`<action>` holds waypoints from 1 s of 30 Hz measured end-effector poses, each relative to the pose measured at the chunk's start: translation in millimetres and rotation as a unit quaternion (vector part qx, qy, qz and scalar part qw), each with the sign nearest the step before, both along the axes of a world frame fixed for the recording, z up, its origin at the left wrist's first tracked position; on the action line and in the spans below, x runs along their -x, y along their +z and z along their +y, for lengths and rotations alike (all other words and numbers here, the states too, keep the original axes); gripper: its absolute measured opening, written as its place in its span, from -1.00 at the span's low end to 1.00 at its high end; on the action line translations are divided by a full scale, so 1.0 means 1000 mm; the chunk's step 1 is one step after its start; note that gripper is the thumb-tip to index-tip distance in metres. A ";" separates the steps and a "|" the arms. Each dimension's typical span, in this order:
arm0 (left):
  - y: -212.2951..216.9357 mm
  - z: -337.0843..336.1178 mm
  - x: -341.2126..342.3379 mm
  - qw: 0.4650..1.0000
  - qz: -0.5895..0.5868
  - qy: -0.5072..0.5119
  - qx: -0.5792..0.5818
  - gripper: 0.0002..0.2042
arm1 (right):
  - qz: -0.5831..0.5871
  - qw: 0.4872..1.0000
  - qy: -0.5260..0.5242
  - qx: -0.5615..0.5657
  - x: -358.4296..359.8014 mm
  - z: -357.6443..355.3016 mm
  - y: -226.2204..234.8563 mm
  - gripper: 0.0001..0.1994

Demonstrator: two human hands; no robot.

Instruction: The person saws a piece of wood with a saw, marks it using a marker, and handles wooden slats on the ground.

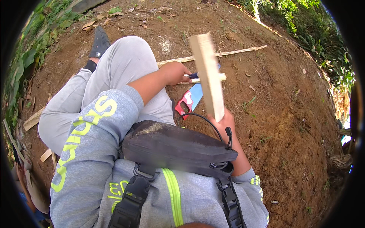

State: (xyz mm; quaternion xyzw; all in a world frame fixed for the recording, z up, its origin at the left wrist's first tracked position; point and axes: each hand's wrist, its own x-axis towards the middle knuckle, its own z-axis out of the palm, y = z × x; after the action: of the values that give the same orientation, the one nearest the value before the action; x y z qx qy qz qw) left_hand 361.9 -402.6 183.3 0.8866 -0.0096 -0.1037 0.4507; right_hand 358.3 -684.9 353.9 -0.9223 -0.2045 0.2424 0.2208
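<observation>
My right hand (226, 124) is closed round the lower end of a thick pale wooden block (208, 78), which stands up in front of me, its top slightly blurred. My left hand (176, 73) is closed on a slim dark blue handle (194, 76). Its far end is hidden behind the block, so I cannot tell the tool's kind. Just below that handle, a thin wooden stick (222, 77) lies crosswise, its middle covered by the block. Under the stick on the ground rests a handsaw (185, 102) with a red and white grip and a blue blade.
A long rough strip of wood (243, 50) lies on the brown soil (281, 125) beyond my hands. My bent leg (131, 57) is at the left. Wood offcuts (34, 119) lie beside it. A black bag (175, 146) hangs at my chest, and another person's limbs (28, 178) show at the lower left.
</observation>
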 end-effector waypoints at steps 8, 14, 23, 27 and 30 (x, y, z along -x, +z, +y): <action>-0.003 0.005 0.005 0.999 0.026 0.020 -0.006 -0.65 | -0.092 0.950 -0.025 -0.298 -0.001 0.017 0.052 -0.66; 0.002 0.003 0.007 0.999 -0.034 0.028 -0.009 -0.64 | -0.049 0.997 0.012 -0.061 -0.011 0.005 0.004 -0.64; 0.009 0.002 0.007 1.000 -0.002 0.014 -0.028 -0.65 | -0.144 0.939 0.025 -0.312 0.000 0.020 0.036 -0.60; 0.002 0.003 0.008 0.999 -0.028 0.005 -0.032 -0.66 | -0.037 0.999 0.019 0.028 0.004 0.017 -0.011 -0.59; 0.005 0.004 0.010 0.998 -0.025 0.003 -0.062 -0.61 | -0.024 0.998 -0.052 -0.027 0.006 0.012 -0.007 -0.58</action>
State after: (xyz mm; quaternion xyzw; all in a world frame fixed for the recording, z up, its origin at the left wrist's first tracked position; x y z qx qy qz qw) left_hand 351.8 -398.4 188.4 0.9153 -0.0115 -0.0803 0.3944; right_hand 352.7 -672.4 346.6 -0.9310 -0.1682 0.2032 0.2524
